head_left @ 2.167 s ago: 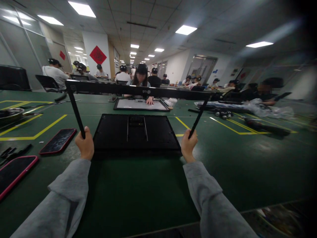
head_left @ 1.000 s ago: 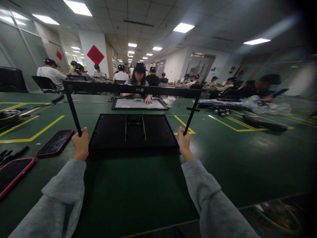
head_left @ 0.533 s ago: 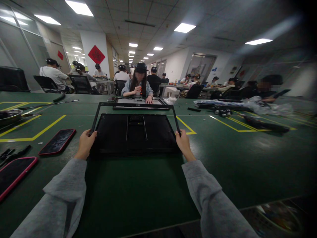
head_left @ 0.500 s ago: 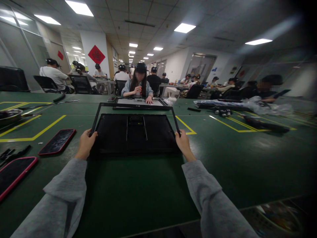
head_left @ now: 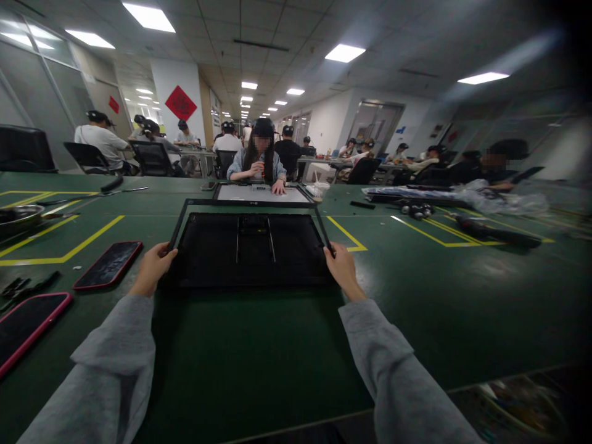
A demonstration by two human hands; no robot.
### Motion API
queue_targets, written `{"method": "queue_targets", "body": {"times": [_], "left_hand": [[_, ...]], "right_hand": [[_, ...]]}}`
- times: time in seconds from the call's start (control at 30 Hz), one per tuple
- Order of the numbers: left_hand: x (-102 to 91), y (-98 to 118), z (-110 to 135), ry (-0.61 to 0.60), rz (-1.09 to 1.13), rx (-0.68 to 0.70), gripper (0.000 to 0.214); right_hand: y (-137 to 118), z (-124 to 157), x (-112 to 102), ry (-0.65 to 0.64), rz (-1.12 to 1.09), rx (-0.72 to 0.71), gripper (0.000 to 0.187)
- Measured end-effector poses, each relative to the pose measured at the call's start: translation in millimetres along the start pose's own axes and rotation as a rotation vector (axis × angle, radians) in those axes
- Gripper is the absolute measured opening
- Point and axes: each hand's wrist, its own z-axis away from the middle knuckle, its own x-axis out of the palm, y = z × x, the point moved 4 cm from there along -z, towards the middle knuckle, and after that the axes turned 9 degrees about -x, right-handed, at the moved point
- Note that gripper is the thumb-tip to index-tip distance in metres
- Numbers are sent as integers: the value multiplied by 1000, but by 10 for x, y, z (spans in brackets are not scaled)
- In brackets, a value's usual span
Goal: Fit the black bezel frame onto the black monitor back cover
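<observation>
A thin black monitor frame (head_left: 250, 202) lies tilted low over a black monitor back panel (head_left: 252, 250) on the green table (head_left: 259, 345). My left hand (head_left: 152, 266) is closed on the frame's left side bar near its lower end. My right hand (head_left: 341, 269) is closed on the right side bar. The frame's far bar hovers just beyond the panel's far edge. The panel lies flat, with a central bracket and two rails showing on it.
Two red-edged phones (head_left: 108, 264) (head_left: 28, 324) lie at the left, with a metal bowl (head_left: 18, 216) and black tools beyond. A person across the table works on a white panel (head_left: 261, 193). Plastic wrap and black parts (head_left: 462, 203) spread at the right. Yellow lines mark the table.
The frame was held upright in front of me and has been swung down and away until it lies almost flat over the back panel. Both hands dropped with it and kept hold.
</observation>
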Motion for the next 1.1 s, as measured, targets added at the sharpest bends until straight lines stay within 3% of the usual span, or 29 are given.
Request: {"method": "queue_targets", "body": {"times": [0.1,0.2,0.43,0.77,0.93,1.1], "left_hand": [[56,-110,-42,-77,-100,-4,56],[82,-132,-35,-77,-225,11,56],[96,102,203,8,-536,50,56],[228,244,321,-69,-603,144,52],[204,135,231,-124,-489,65,49],[244,-2,154,-170,-444,0,60]], "right_hand": [[3,37,31,-73,44,16,40],[22,54,45,-115,53,53,40],[110,32,6,-166,71,116,43],[189,60,-81,-165,139,177,47],[188,54,-23,-164,105,148,45],[231,44,27,-157,65,127,45]]}}
